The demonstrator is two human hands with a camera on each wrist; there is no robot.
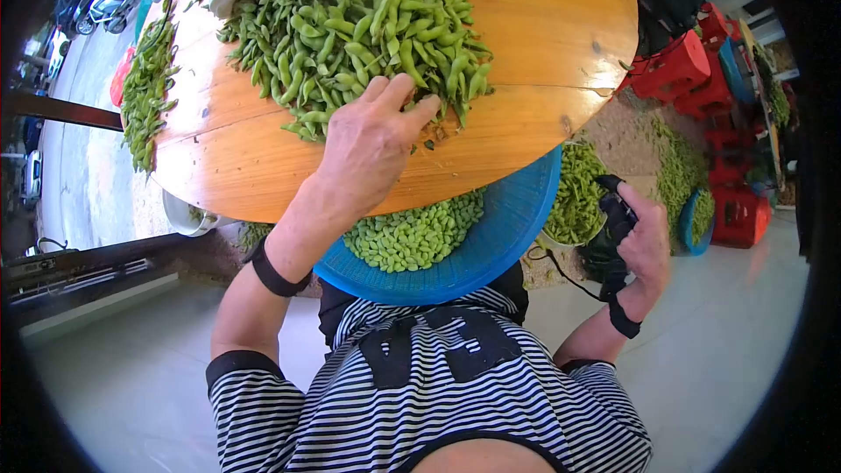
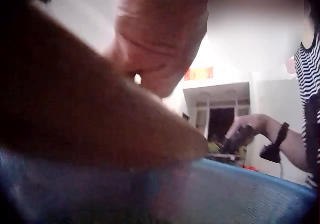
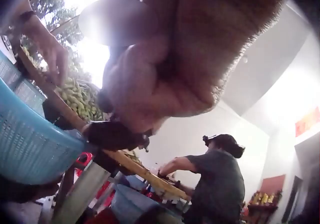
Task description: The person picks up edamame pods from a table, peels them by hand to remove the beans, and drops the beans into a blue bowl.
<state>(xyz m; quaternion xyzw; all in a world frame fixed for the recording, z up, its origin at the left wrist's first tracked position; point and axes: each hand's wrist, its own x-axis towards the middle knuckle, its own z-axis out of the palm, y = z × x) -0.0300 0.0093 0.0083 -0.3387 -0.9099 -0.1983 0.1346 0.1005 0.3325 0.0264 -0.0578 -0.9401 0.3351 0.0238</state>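
Note:
A heap of green soybean pods [image 1: 368, 26] covers the near middle of a round wooden table [image 1: 561, 44]. My left hand [image 1: 368, 144] is at the near edge of this heap, its fingertips among the lowest pods and its thumb to the right. Below the table edge, a blue plastic basket [image 1: 526, 228] at my lap holds shelled green beans [image 1: 412, 241]. Over on the right, away from the table, my right hand [image 1: 644, 241] has black material [image 1: 620, 219] at its fingers, also visible in the right wrist view. I cannot tell whether that hand grips anything.
A bucket of pods [image 1: 574, 193] stands right of the basket. A white bucket [image 1: 188, 215] is under the table's left side. Red stools [image 1: 674, 70] and more pods [image 1: 674, 162] on the floor lie to the right. Another person [image 3: 215, 184] works at a table in the right wrist view.

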